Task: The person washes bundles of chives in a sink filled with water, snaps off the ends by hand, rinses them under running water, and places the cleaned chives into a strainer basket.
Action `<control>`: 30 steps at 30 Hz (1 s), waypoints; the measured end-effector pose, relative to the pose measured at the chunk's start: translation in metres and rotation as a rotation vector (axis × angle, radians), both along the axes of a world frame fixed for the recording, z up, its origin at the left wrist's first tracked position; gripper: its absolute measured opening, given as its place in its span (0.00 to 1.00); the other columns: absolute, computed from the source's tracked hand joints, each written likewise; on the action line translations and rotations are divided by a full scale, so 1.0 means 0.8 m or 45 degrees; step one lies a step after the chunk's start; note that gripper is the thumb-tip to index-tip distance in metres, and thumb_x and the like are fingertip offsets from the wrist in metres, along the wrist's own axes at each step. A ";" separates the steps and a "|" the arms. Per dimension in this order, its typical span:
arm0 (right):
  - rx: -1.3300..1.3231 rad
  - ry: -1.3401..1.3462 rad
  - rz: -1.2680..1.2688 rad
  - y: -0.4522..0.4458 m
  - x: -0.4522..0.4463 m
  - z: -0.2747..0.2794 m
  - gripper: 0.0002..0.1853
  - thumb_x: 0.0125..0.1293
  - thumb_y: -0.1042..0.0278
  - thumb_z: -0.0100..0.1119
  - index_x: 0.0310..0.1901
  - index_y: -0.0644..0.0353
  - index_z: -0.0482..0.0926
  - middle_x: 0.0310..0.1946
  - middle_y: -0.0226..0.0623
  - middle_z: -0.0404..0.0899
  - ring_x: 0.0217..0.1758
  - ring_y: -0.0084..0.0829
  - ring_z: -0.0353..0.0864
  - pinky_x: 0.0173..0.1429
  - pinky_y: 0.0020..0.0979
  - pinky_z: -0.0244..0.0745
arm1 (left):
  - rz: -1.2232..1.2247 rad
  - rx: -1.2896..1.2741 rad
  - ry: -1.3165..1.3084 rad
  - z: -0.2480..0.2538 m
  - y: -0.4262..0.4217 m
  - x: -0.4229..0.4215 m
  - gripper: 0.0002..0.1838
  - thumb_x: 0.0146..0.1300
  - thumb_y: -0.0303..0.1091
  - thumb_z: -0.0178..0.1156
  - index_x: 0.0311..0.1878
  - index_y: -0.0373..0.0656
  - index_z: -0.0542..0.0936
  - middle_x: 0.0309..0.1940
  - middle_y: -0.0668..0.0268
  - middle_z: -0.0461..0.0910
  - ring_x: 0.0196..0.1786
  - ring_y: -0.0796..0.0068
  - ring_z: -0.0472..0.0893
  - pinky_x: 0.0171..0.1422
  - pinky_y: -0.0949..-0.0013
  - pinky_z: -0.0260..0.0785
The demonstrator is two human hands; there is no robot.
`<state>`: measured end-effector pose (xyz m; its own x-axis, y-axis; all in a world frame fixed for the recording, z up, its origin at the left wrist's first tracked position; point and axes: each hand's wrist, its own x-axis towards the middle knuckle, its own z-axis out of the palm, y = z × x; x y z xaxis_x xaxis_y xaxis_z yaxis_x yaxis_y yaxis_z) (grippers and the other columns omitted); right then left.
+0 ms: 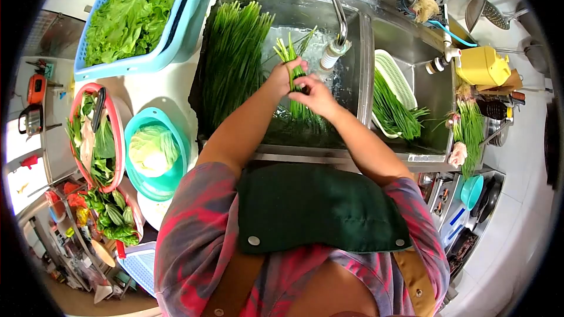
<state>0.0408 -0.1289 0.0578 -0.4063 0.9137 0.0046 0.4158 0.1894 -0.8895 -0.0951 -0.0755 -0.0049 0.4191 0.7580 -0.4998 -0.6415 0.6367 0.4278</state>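
Over the left sink basin [352, 82], my left hand [283, 77] is closed round a bunch of garlic chives [286, 53]. Its pale cut ends point up and away from me, and the green leaves hang down towards the water. My right hand [317, 96] pinches the same bunch just below, fingers curled on the leaves. A large pile of garlic chives [235, 53] lies along the basin's left side. Beyond my hands, a faucet [332, 56] hangs over the rippling water.
In the right basin, a white basket [392, 67] holds more chives. On the left counter stand a blue basket [88, 72] of lettuce, a turquoise colander [184, 147] with a cabbage [153, 151] and a red-rimmed basket [121, 141] of greens. A yellow jug [483, 66] stands at the right.
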 end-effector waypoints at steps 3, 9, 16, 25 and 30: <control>-0.343 0.273 -0.233 0.002 0.003 -0.039 0.05 0.55 0.70 0.59 0.30 0.60 0.73 0.24 0.29 0.69 0.26 0.20 0.68 0.32 0.22 0.66 | 0.011 0.147 0.329 0.010 0.001 0.002 0.09 0.59 0.38 0.54 0.34 0.42 0.74 0.30 0.63 0.76 0.29 0.71 0.75 0.35 0.65 0.68; -0.881 0.650 -0.722 0.036 0.101 0.000 0.07 0.62 0.66 0.50 0.29 0.58 0.72 0.19 0.26 0.70 0.17 0.18 0.68 0.20 0.17 0.64 | 0.290 0.578 1.549 0.061 0.043 -0.084 0.12 0.49 0.34 0.61 0.32 0.35 0.74 0.20 0.62 0.77 0.19 0.75 0.75 0.24 0.71 0.66; -0.705 1.016 -1.162 0.083 0.118 0.021 0.09 0.64 0.66 0.43 0.28 0.57 0.67 0.19 0.30 0.70 0.18 0.23 0.68 0.24 0.24 0.65 | -0.646 0.641 1.663 0.022 0.045 -0.096 0.21 0.36 0.37 0.66 0.34 0.33 0.77 0.32 0.58 0.79 0.32 0.67 0.77 0.36 0.67 0.68; -0.971 0.217 -0.238 0.033 0.041 -0.016 0.11 0.56 0.76 0.52 0.42 0.61 0.70 0.29 0.35 0.77 0.27 0.23 0.76 0.23 0.19 0.66 | -0.216 0.257 0.504 0.037 -0.034 -0.006 0.15 0.49 0.29 0.63 0.41 0.40 0.73 0.32 0.65 0.77 0.34 0.73 0.76 0.37 0.70 0.66; -0.969 0.297 -0.330 0.032 0.021 -0.004 0.06 0.58 0.72 0.53 0.36 0.63 0.74 0.30 0.35 0.77 0.28 0.23 0.76 0.25 0.21 0.68 | -0.123 0.353 0.698 0.019 -0.028 -0.004 0.15 0.48 0.28 0.64 0.39 0.39 0.73 0.30 0.66 0.76 0.28 0.76 0.73 0.33 0.72 0.66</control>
<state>0.0578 -0.1033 0.0542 -0.2479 0.7658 -0.5934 0.1526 -0.5740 -0.8045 -0.0986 -0.0978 0.0105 0.2304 0.8617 -0.4521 -0.2263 0.4993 0.8364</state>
